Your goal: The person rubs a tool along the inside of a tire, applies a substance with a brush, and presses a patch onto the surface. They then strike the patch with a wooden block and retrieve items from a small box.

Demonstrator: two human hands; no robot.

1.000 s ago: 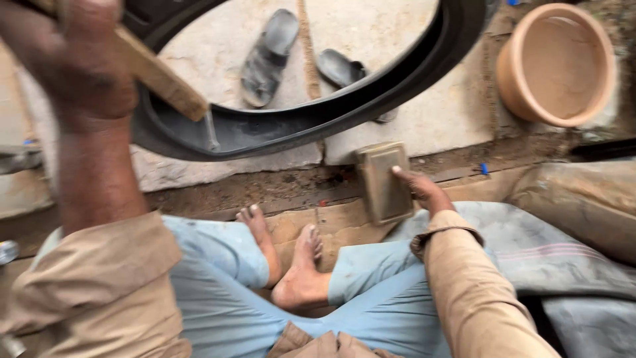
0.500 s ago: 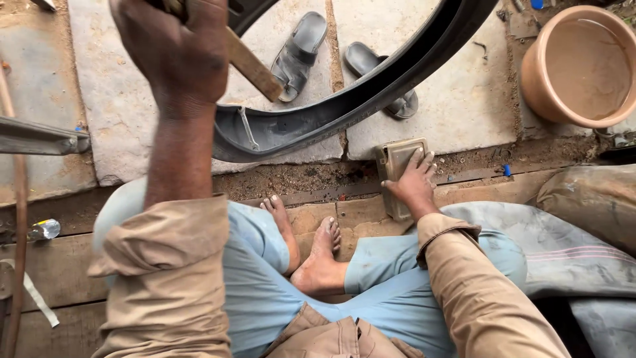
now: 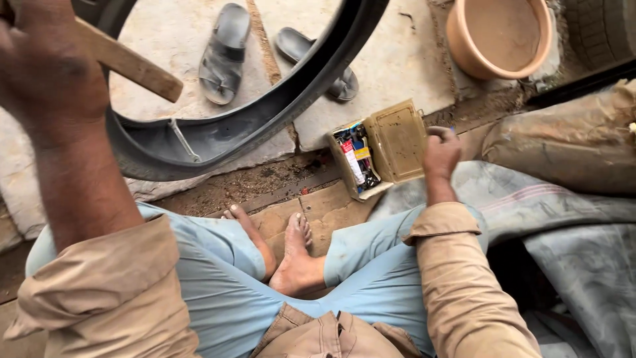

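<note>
My left hand (image 3: 46, 73) is raised at the upper left, closed round a wooden handle (image 3: 129, 66) that sticks out to the right over a black rubber tyre (image 3: 265, 122). The tyre arcs across the stone floor in front of my crossed bare feet (image 3: 291, 258). My right hand (image 3: 440, 152) rests on the right edge of a small tan box (image 3: 397, 142), gripping its lid. The lid stands open, and small coloured items (image 3: 358, 159) show inside the left half.
A pair of grey sandals (image 3: 225, 56) lies on the stone slab beyond the tyre. A terracotta-coloured basin (image 3: 500, 36) stands at the top right. Grey cloth and sacking (image 3: 570, 219) cover the ground on my right.
The tan box was closed under my right hand; now its lid is swung open to the right. My left hand with the handle has shifted left in the view.
</note>
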